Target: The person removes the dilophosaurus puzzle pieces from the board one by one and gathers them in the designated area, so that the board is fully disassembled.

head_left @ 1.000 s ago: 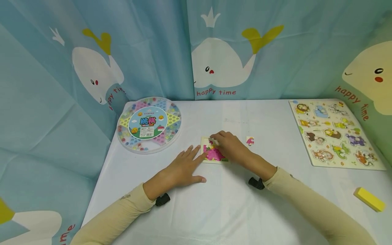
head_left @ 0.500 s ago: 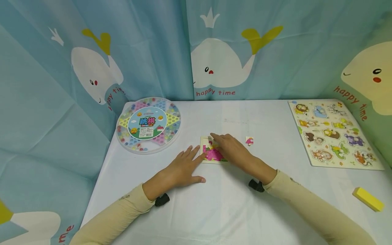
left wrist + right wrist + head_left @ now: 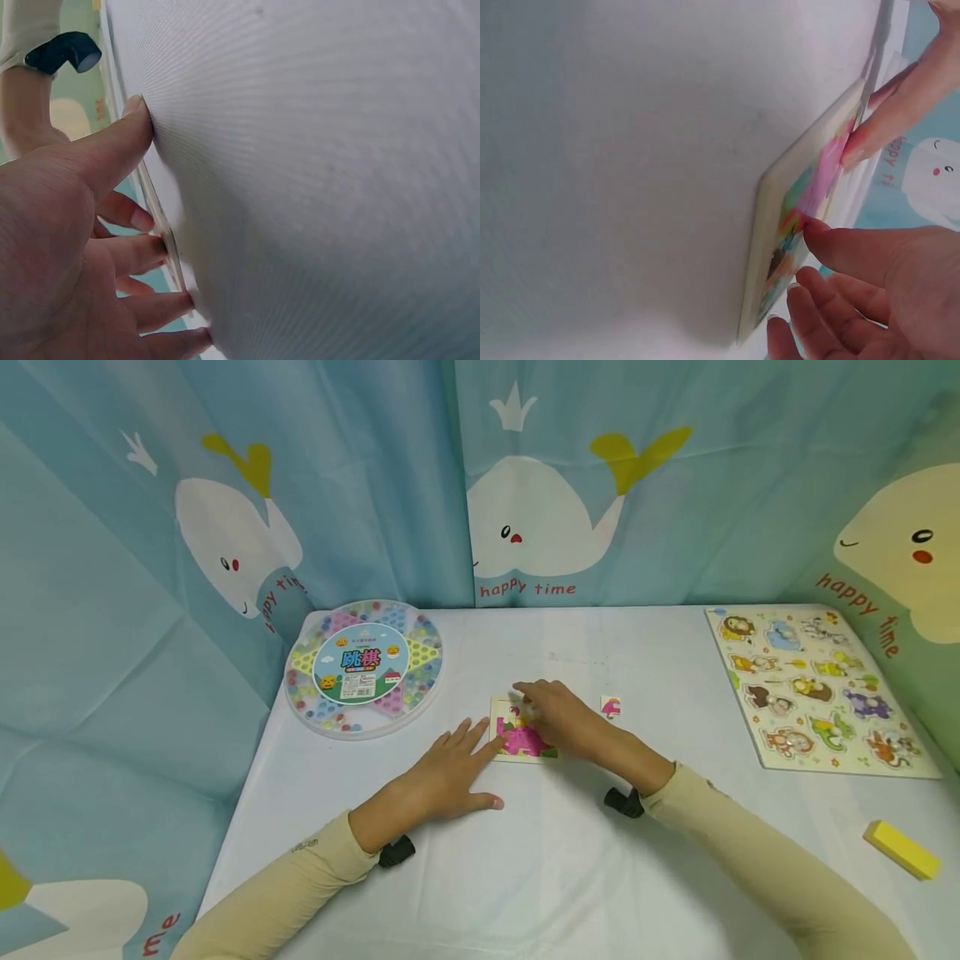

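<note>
— What is held in the tray (image 3: 771,186)?
— Puzzle pieces (image 3: 525,742), touched from either side by the spread left hand (image 3: 442,777) and loosely bent right hand (image 3: 562,720).
— And the box (image 3: 378,720) beyond the left?
— Marbles (image 3: 427,639).

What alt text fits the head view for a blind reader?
A person's left grip and right grip touch a small pink jigsaw on a white table; one loose piece lies nearby. A round game set sits left, an animal board right.

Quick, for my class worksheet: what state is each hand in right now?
Left hand: open, fingers spread, index finger touching the framed jigsaw puzzle.
Right hand: open, thumb touching the puzzle's face, no piece visibly held.
</note>
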The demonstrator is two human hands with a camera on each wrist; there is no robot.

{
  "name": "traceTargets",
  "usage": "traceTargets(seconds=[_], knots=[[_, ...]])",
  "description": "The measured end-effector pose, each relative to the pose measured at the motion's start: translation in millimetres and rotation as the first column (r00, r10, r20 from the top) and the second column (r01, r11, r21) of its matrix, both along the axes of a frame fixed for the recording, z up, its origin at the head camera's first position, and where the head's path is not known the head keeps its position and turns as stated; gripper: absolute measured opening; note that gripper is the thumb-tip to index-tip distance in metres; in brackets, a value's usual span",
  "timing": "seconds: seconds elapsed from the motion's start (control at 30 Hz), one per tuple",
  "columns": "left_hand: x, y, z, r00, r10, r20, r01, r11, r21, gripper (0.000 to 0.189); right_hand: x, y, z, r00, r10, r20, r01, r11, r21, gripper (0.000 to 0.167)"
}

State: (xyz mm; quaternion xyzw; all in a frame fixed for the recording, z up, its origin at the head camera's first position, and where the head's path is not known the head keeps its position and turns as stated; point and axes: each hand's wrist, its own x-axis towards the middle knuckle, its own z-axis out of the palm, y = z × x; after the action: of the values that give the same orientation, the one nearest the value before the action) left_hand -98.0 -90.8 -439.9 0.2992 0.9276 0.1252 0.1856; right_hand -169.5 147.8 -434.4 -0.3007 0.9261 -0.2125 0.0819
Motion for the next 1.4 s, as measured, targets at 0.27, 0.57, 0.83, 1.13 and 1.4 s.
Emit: traceTargets(seconds=[0.27, 0.57, 0.83, 1.13, 1.4], knots=[[1.5, 0.3, 0.7, 1.0, 0.002, -0.002, -0.002, 1.0, 0.004, 0.093, -2.3, -1.5, 2.2, 1.0, 0.021, -0.016, -0.021, 0.999, 0.045, 0.055], [1.5, 0.6, 0.4, 1.0, 0.007, 0.0, -0.007, 1.0, 0.0, 0.093, -2.7, 2.4, 0.5, 1.0, -0.003, 0.028, 0.003, 1.0, 0.002, 0.043], [0.4, 0.7, 0.8, 1.0, 0.003, -0.004, -0.004, 1.0, -0.006, 0.093, -2.7, 6.7, -0.4, 0.996, -0.01, 0.084, 0.014, 0.999, -0.041, 0.041], [0.0, 0.8, 0.1, 1.0, 0.006, 0.005, -0.006, 1.0, -0.001, 0.093, 1.2, 6.6, 2.4, 1.0, -0.001, 0.005, 0.002, 0.997, -0.073, 0.03], [-0.7, 0.3, -2.2, 1.0, 0.008, 0.005, -0.008, 1.0, -0.013, 0.094, 2.5, 8.2, 4.7, 1.0, -0.018, -0.003, 0.018, 0.996, -0.091, 0.029]])
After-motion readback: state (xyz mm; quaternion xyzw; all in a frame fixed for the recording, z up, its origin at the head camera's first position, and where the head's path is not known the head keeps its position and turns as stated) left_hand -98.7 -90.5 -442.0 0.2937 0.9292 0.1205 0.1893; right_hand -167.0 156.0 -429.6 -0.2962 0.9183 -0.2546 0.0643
